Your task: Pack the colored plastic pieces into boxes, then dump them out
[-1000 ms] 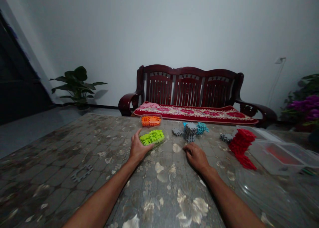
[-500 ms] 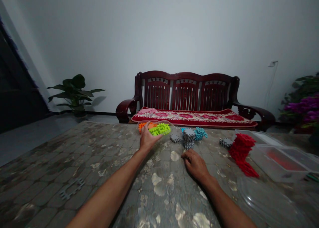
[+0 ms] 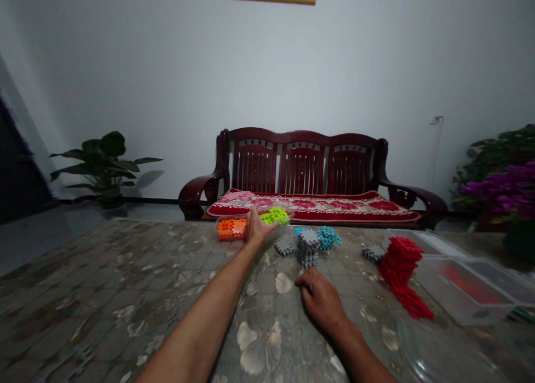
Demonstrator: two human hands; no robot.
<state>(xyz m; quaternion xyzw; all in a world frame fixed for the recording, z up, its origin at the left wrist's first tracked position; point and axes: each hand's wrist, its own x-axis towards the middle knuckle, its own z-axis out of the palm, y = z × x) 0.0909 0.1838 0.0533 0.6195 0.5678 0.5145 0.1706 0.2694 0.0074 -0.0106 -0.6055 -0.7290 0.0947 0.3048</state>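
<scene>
My left hand (image 3: 256,229) reaches to the far side of the table, thumb and fingers around the near left edge of a clear tub (image 3: 291,212) of bright green interlocking pieces (image 3: 274,216). Left of that hand, orange interlocking pieces (image 3: 230,229) lie in a clear container. My right hand (image 3: 322,298) rests on the table with curled fingers, and nothing shows in it. Just beyond its knuckles rises a stack of grey notched tiles (image 3: 309,249), with blue pieces (image 3: 329,237) behind and a lower grey pile (image 3: 285,247) to the left.
To the right stand a red stack of tiles (image 3: 402,257), another grey pile (image 3: 371,252) and an open clear box (image 3: 457,305). A clear lid (image 3: 443,349) lies nearer. One grey connector (image 3: 73,366) is at the front left. Behind the table (image 3: 167,271) is a wooden bench (image 3: 303,165).
My left hand has shifted right with the green pieces, so more of the orange ones shows. My right hand stays by the grey stack. The view has tilted up and turned slightly right.
</scene>
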